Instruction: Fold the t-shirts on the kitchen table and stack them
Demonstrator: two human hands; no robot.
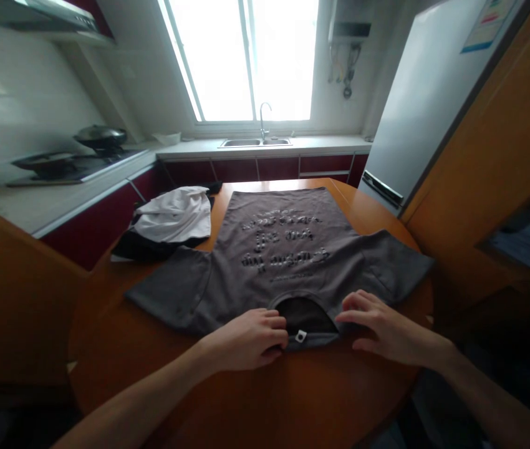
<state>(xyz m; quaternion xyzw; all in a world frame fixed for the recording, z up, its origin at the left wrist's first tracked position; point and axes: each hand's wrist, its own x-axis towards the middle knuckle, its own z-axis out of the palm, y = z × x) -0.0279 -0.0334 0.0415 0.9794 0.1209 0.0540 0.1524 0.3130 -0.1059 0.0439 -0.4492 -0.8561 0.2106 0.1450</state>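
A dark grey T-shirt [246, 287] lies spread out, printed side up, with its neck opening toward me and its hem at the far side. Dark lettering runs across its front, and a small white label [300, 337] shows inside the collar. At the left edge of the neckline, my left hand [258, 340] has its fingers closed on the collar. My right hand [377, 324] hovers by the right shoulder, thumb and fingers apart, with nothing between them.
The shirt rests on a round orange wooden table [255, 405]. A pile of white and black clothes [176, 215] sits at the table's left. Beyond are a counter with a sink [253, 143], a stove with pans [101, 137] and a fridge [419, 93] at right.
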